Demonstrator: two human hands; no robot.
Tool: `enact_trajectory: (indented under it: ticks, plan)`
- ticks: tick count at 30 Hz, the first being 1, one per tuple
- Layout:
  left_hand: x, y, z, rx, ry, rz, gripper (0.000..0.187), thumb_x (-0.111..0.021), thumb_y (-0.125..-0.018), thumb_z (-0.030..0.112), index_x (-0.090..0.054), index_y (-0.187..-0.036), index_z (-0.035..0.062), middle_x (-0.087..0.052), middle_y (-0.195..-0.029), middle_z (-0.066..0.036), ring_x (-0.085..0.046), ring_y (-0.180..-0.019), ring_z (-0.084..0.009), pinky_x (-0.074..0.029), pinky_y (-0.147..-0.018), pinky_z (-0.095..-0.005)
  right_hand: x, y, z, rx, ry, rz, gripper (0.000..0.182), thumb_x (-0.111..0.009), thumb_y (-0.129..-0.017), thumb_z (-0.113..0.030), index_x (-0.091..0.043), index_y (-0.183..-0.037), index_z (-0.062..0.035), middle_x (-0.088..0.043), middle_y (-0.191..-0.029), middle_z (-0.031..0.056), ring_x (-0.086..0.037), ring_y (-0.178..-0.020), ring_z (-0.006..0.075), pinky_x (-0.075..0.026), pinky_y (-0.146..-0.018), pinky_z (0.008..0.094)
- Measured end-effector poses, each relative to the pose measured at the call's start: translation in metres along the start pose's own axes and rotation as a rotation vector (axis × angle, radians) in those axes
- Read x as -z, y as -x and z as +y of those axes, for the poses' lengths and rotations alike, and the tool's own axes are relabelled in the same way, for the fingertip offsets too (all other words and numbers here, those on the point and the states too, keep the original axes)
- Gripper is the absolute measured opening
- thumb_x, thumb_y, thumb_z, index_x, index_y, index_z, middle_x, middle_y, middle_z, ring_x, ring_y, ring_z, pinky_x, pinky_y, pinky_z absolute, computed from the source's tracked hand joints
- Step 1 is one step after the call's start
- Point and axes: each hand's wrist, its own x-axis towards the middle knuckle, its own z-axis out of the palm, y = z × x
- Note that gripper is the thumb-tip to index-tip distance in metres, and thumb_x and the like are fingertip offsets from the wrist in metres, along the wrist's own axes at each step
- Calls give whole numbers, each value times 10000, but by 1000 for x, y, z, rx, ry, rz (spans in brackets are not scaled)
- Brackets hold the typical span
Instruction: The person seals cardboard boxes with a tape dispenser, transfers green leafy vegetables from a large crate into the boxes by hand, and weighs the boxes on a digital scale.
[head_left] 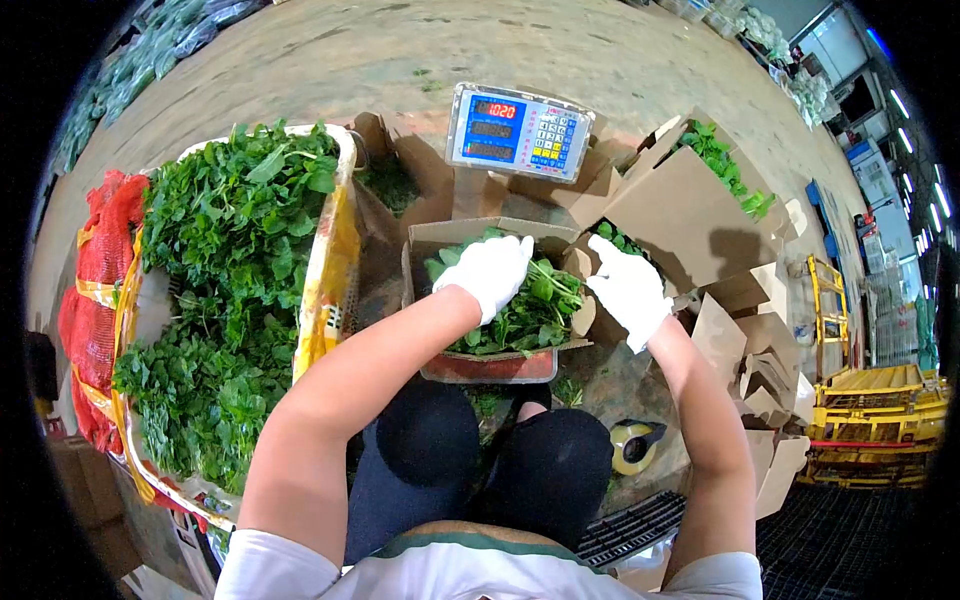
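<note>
My left hand, in a white glove, is over the cardboard box, its fingers closed on the leafy greens inside; the fingertips are partly hidden. My right hand, also gloved, is just beyond the box's right side, beside a raised flap. Its thumb and fingers are apart, and nothing clearly shows between them. The box sits on the reddish platform of a scale. Behind it, the scale's display reads 1.020 in red digits.
A large yellow-and-white crate full of greens stands at left, beside red mesh sacks. Another cardboard box with greens and folded cartons are at right. A tape roll lies on the floor near my knee.
</note>
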Motion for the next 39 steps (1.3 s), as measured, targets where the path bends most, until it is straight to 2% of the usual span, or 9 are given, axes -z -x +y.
enact_trajectory:
  ticks: [8,11,12,19,24,30,32,34,39]
  plan:
    - [-38,-7,-25,0,-43,-132,341,-357,-884,88,-418,-1203,-12,-579,-1018,-208,-576,-944,-345,-456,-819,-403,-49,-18,-30,-143,53,-690,740,-527,-851,-340,-163,-1363,52,-507,-1190,236,-563,-998,339,-460,-839,395]
    - [-35,-5,-39,234,-30,-453,336,-320,-861,104,-481,-1114,-46,-571,-1092,-233,-572,-980,-358,-447,-833,-418,-78,-37,-48,1163,1674,-958,519,-233,-880,-442,-413,-1312,-218,-483,-1291,50,-487,-1130,287,-359,-972,438]
    - [-41,-5,-45,301,-9,-482,353,-327,-866,151,-487,-1113,-42,-582,-1072,-232,-578,-971,-364,-454,-824,-424,-89,-41,-60,1015,1700,-1061,534,-213,-887,-452,-469,-1272,-185,-448,-1325,58,-424,-1197,288,-296,-1016,443]
    - [-80,-21,-36,542,68,-466,328,-455,-817,109,-539,-1117,8,-599,-1067,-212,-595,-967,-343,-473,-808,-423,-146,-60,-50,747,1315,-1191,539,-213,-887,-455,-492,-1239,-158,-464,-1307,64,-438,-1182,266,-272,-1023,470]
    - [-47,2,-25,219,-169,-609,883,-469,-771,-39,82,-1423,189,-421,-1283,-203,-561,-1011,-346,-458,-800,-434,-132,-39,-42,934,1542,-1218,545,-213,-886,-457,-509,-1215,-138,-475,-1295,69,-448,-1172,251,-254,-1028,489]
    - [-2,32,-11,211,-68,-478,796,-455,-830,74,78,-1417,147,-526,-1178,-201,-556,-1013,-329,-421,-866,-412,-24,-13,-55,-709,-312,-641,596,-161,-895,-505,-572,-944,-76,-611,-789,110,-585,-624,234,-480,-668,366]
    - [25,50,-5,151,-137,-461,785,-469,-839,139,69,-1409,115,-563,-1111,-205,-563,-986,-338,-429,-853,-405,-7,-10,-47,-588,-410,-517,663,-114,-910,-506,-551,-803,-19,-520,-563,109,-471,-411,215,-418,-455,366]
    - [54,72,-6,66,-124,-320,758,-484,-833,160,1,-1414,117,-566,-1082,-220,-571,-958,-351,-439,-838,-406,15,-12,-43,-411,-189,-507,467,-200,-922,-269,-454,-1159,42,-578,-1095,197,-573,-985,301,-407,-897,392]
    - [97,147,-54,8,224,72,612,-526,-837,258,-280,-1372,90,-575,-1119,-191,-571,-1015,-284,-426,-889,-326,35,14,-70,-41,-100,-282,289,-471,-804,-166,-517,-1013,28,-612,-867,231,-605,-804,350,-481,-713,411]
